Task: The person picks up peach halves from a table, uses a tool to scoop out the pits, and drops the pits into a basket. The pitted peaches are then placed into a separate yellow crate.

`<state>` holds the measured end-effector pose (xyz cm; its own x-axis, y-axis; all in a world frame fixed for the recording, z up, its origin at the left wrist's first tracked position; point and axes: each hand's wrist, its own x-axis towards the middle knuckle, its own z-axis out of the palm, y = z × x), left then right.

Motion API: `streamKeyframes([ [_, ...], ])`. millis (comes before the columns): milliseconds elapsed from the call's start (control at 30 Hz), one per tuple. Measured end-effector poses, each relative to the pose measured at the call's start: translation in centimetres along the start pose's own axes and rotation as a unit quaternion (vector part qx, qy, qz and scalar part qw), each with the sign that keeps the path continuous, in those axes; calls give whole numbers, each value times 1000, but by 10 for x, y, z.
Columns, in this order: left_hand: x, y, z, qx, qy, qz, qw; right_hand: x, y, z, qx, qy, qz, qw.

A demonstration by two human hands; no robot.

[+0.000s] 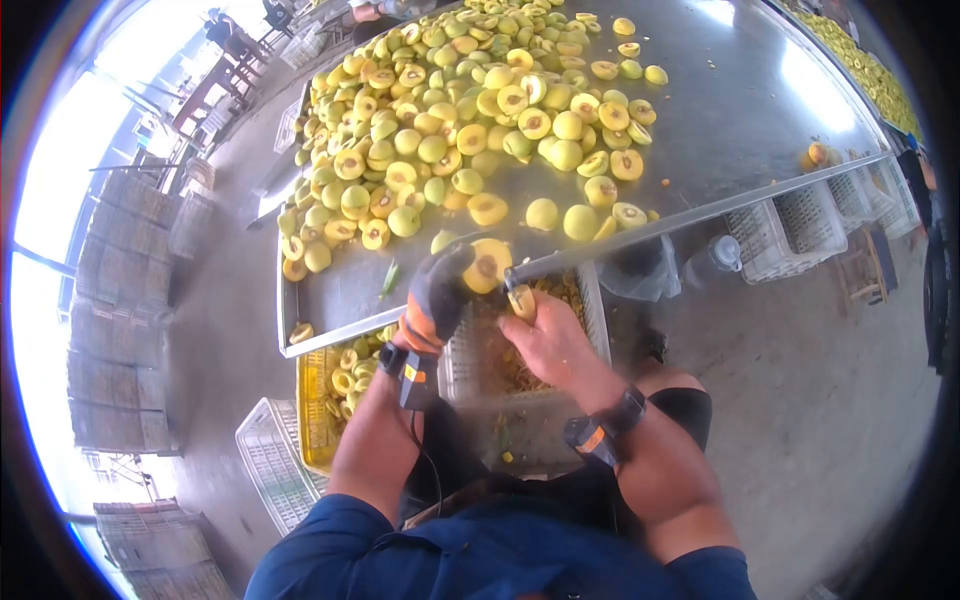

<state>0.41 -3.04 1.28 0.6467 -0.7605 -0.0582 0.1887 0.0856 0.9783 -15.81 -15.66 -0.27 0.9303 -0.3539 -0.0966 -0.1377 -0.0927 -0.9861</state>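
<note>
My left hand (438, 295), in a dark glove with orange at the wrist, holds a halved yellow fruit (487, 266) with its cut face and brown pit area showing. Close beside it, my bare right hand (548, 335) is wrapped round the light handle of a small tool (521, 301). The dark tip of the tool is next to the fruit's right edge; whether they touch is unclear. Both hands are at the near edge of the metal table (730, 130), above a crate of brown scraps (575, 300).
A large pile of halved fruit (440, 120) covers the table's left part. Below its edge stand a yellow crate (315, 400) of fruit pieces and a white crate (275, 455). White baskets (790, 235), a clear plastic bottle (715, 260) and a plastic bag (640, 275) are on the right.
</note>
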Motion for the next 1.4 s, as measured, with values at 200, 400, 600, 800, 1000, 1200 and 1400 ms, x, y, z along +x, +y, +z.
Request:
streamKeyframes([
  [200, -16, -10, 8, -48, 14, -27, 998, 2, -4, 6, -12, -6, 0, 1000],
  [400, -13, -16, 4, -60, 16, 8, 998, 9, -7, 8, 59, -17, 5, 998],
  [600, -16, -30, 3, -43, 34, 38, 998, 5, -11, 8, 355, -119, 231, 898],
  [800, -23, -22, 18, -18, 39, 60, 997, 23, 29, 30, 145, 18, -91, 985],
  [1000, -31, -25, 19, -29, 64, 39, 997, 10, 7, 18, 200, -47, 95, 974],
  [1200, -33, -20, 25, 9, 89, 49, 995, 10, 28, 39, -67, 129, -70, 987],
  [1400, -31, -24, 24, -37, 66, 31, 997, 6, 13, 25, 109, 5, -17, 994],
])
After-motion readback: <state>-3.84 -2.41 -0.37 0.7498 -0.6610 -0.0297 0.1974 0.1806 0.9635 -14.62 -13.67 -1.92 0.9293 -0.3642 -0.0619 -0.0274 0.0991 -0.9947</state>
